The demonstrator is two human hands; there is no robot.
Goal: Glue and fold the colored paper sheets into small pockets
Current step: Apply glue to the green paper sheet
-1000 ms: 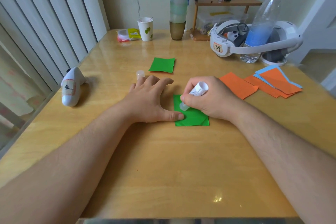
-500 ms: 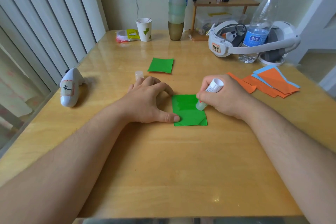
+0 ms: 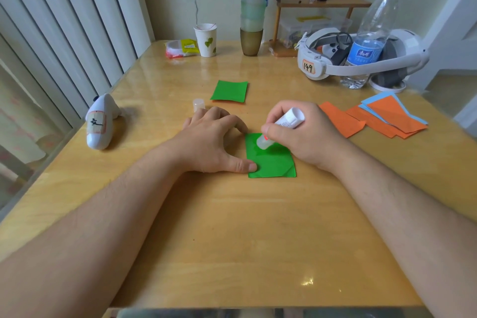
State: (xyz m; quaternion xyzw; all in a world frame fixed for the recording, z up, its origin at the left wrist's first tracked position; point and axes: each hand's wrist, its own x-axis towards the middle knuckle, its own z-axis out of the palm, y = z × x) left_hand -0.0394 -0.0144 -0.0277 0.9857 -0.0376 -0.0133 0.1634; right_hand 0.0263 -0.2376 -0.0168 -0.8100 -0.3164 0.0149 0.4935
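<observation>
Gluing green sheet (image 3: 271,160), slip risk
Right hand (image 3: 304,134) grips glue stick (image 3: 281,128); left hand (image 3: 214,142), fingers relaxed, pins only the left edge, so the sheet may drag or crumple.

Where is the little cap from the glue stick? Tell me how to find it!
Start at the left hand resting flat on the wooden table. Just past its fingertips stands a small cap, near the far green paper. It is the only tiny see-through tube there; the paper is flat.

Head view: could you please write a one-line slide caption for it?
Right hand rubs a glue stick on a folded green sheet while the left hand pins its edge.
</observation>
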